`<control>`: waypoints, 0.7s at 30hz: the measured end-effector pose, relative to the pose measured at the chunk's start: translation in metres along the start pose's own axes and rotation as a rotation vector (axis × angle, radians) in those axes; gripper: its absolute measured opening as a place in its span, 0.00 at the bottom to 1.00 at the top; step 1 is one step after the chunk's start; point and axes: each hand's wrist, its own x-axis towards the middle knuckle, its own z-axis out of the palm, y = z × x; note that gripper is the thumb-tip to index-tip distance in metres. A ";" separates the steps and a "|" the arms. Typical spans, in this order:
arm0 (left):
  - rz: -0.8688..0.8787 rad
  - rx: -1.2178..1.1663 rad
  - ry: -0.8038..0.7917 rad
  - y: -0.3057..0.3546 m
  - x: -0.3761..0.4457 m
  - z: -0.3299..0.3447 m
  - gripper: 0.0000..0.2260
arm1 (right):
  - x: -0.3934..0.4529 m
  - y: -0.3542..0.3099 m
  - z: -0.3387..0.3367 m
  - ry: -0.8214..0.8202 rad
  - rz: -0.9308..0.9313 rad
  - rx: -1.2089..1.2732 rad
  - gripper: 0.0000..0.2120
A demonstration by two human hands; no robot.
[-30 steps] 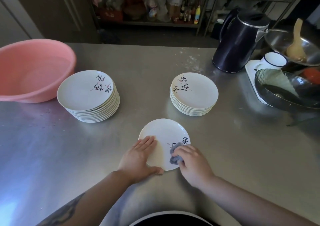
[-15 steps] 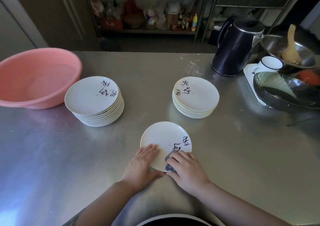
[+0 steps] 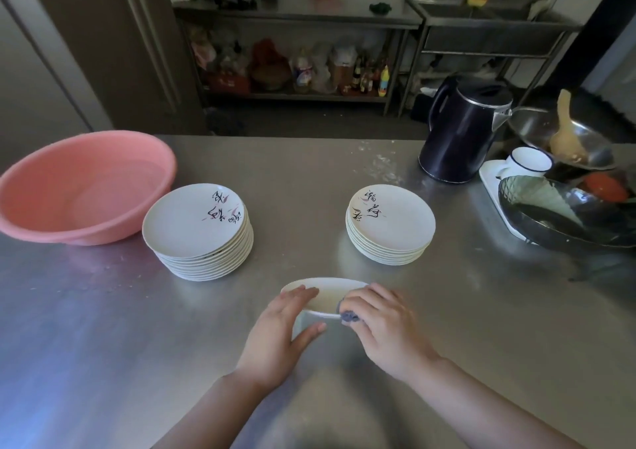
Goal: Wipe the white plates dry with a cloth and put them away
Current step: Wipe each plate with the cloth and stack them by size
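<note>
A white plate (image 3: 328,295) is tilted up off the steel table, its near edge raised. My left hand (image 3: 282,331) grips its left rim, fingers on top and thumb underneath. My right hand (image 3: 382,324) holds a small grey-blue cloth (image 3: 348,315) bunched against the plate's right rim. A taller stack of white plates (image 3: 192,221) with black lettering stands at the left. A shorter stack (image 3: 395,224) stands at the right.
A pink basin (image 3: 82,187) sits at the far left. A black kettle (image 3: 461,135), a white mug (image 3: 526,162), a dark pan (image 3: 564,221) and a steel bowl with a wooden spoon (image 3: 564,138) crowd the right side. Shelves stand behind the steel table (image 3: 103,328).
The plate lay flat under both hands; now its near edge is lifted and it tilts away from me. The camera view has risen to show more of the room.
</note>
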 end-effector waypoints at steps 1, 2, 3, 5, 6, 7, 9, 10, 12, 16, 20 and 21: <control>0.017 -0.017 0.048 0.005 0.003 -0.006 0.28 | 0.009 0.001 -0.007 0.002 0.033 0.057 0.05; 0.018 -0.035 0.092 0.011 0.006 -0.012 0.24 | 0.018 0.002 -0.014 0.000 0.077 0.122 0.07; 0.010 -0.056 0.132 0.017 0.008 -0.018 0.21 | 0.025 0.002 -0.021 -0.010 0.133 0.194 0.10; -0.014 -0.098 0.213 0.029 0.011 -0.028 0.17 | 0.037 -0.001 -0.036 -0.036 0.235 0.333 0.11; -0.027 -0.132 0.250 0.033 0.012 -0.032 0.18 | 0.041 -0.004 -0.044 -0.043 0.270 0.399 0.10; -0.043 -0.180 0.288 0.036 0.012 -0.036 0.20 | 0.045 -0.007 -0.052 -0.046 0.301 0.469 0.10; -0.087 -0.322 0.357 0.036 0.014 -0.043 0.26 | 0.054 -0.013 -0.072 -0.033 0.341 0.612 0.08; -0.116 -0.414 0.371 0.035 0.015 -0.048 0.29 | 0.058 -0.015 -0.082 -0.014 0.355 0.678 0.06; -0.145 -0.598 0.356 0.035 0.017 -0.057 0.32 | 0.066 -0.018 -0.098 0.038 0.406 0.802 0.03; -0.159 -0.920 0.330 0.054 0.021 -0.061 0.34 | 0.079 -0.021 -0.110 0.210 0.510 1.087 0.09; -0.148 -0.985 0.396 0.069 0.023 -0.060 0.35 | 0.086 -0.022 -0.110 0.286 0.594 1.297 0.07; -0.142 -0.994 0.405 0.071 0.023 -0.062 0.35 | 0.086 -0.022 -0.109 0.291 0.621 1.328 0.07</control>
